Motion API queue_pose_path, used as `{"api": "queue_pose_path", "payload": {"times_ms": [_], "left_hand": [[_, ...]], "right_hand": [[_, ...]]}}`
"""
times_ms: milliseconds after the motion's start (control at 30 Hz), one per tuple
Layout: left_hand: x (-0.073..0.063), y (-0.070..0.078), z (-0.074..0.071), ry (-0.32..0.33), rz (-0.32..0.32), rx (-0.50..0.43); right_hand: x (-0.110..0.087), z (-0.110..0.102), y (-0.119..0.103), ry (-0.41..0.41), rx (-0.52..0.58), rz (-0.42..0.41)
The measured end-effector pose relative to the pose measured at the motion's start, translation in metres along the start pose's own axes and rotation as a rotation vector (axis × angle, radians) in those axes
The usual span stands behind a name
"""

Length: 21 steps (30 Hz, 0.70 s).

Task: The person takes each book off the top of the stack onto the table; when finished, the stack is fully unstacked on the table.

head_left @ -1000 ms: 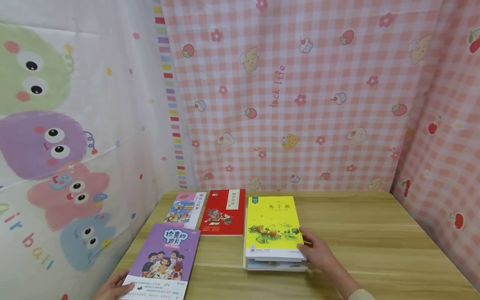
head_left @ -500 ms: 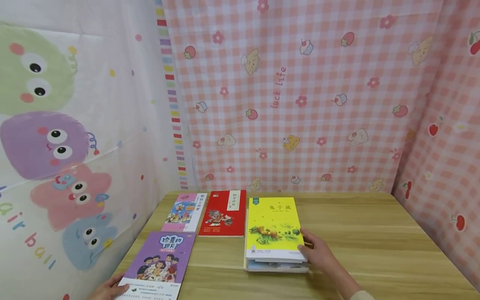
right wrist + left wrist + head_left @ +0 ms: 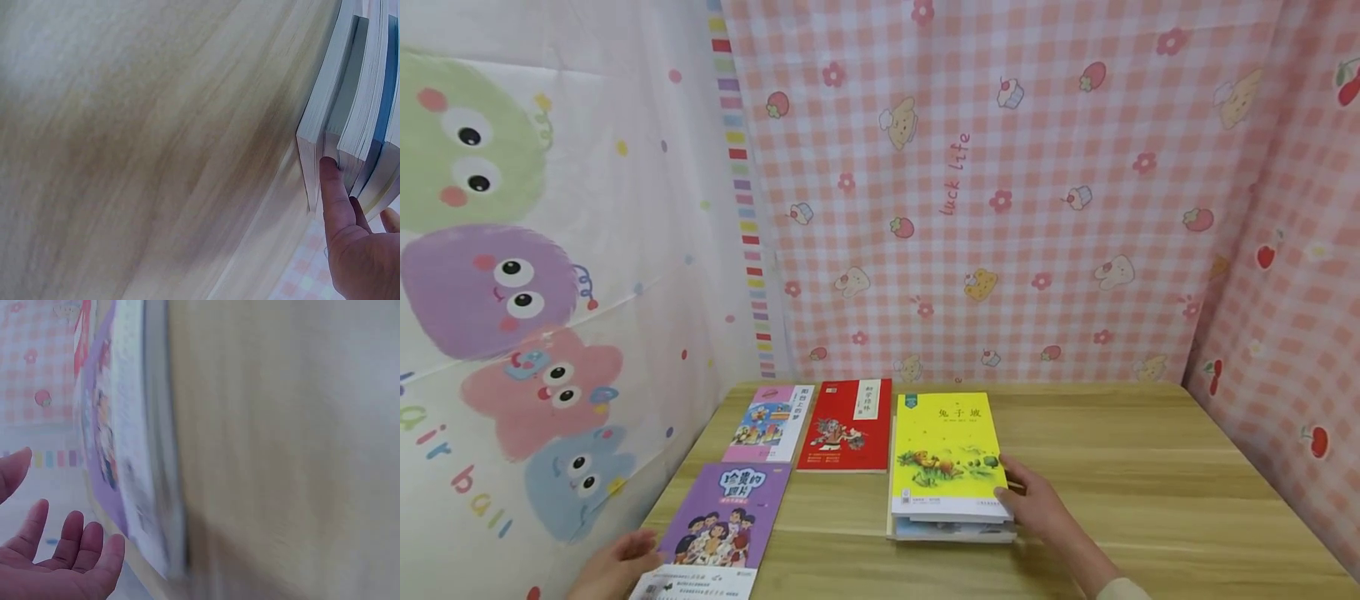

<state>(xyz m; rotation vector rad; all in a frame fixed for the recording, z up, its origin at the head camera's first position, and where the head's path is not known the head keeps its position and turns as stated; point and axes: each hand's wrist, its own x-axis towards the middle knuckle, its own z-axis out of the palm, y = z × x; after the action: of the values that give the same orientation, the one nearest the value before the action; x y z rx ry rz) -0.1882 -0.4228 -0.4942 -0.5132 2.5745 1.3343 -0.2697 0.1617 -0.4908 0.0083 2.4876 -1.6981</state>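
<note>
My left hand hovers at the left edge of a purple children's book lying near the table's left front. In the left wrist view its fingers are spread and apart from the book, holding nothing. My right hand touches the right side of a stack of books topped by a yellow book. In the right wrist view one extended finger rests against the page edges of the stacked books; its other fingers are partly hidden.
A pink and white book and a red book lie side by side towards the back left of the wooden table. Behind hangs a pink checked curtain; a white cloth with cartoon figures stands at left.
The purple book has moved left and towards the front, uncovering the pink and white book's lower edge. My left hand has let go of it. The right hand stays at the stack.
</note>
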Motion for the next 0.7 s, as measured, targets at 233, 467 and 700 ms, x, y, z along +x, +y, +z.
{"api": "queue_pose_path", "payload": {"times_ms": [233,467,700], "left_hand": [[0.001,0.042,0.023,0.020,0.045,-0.134],[0.008,0.073,0.051,0.007,0.121,-0.176],[0.012,0.096,0.077,0.024,0.199,-0.180]], "right_hand": [[0.001,0.000,0.002,0.011,0.016,-0.041],[0.001,0.001,0.002,0.014,0.010,-0.049],[0.003,0.000,0.002,0.011,-0.020,-0.002]]}}
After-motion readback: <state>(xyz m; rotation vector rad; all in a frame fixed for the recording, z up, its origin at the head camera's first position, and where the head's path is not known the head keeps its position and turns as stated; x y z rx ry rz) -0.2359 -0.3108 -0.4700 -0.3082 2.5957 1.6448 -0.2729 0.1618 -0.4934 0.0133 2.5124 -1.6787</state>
